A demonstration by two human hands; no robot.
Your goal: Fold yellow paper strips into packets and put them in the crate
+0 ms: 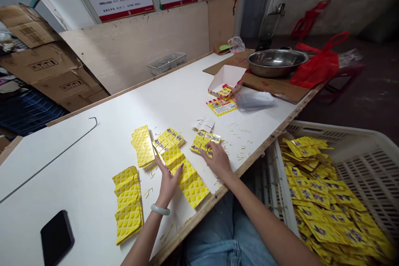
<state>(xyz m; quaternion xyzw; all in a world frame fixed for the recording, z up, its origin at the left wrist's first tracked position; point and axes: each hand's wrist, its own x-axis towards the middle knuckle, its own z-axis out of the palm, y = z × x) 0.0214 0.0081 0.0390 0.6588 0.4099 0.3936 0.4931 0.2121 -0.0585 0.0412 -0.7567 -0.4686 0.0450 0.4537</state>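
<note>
My left hand point(168, 181) lies flat with fingers stretched on a long yellow patterned sheet point(190, 181) near the white table's front edge point(93, 149). My right hand point(217, 158) rests on a small pile of yellow printed packets point(204, 140), fingers bent over them. Another pile of printed packets point(168, 137) lies between the hands' reach, beside a stack of yellow sheets point(142, 146). A further stack of yellow sheets point(127, 203) lies to the left.
A black phone point(56, 237) lies at the near left. An open small box point(227, 82), a clear bag point(254, 100), a steel bowl point(276, 61) and a red bag point(318, 64) sit farther back. A white crate point(368, 162) of yellow packets stands at my right.
</note>
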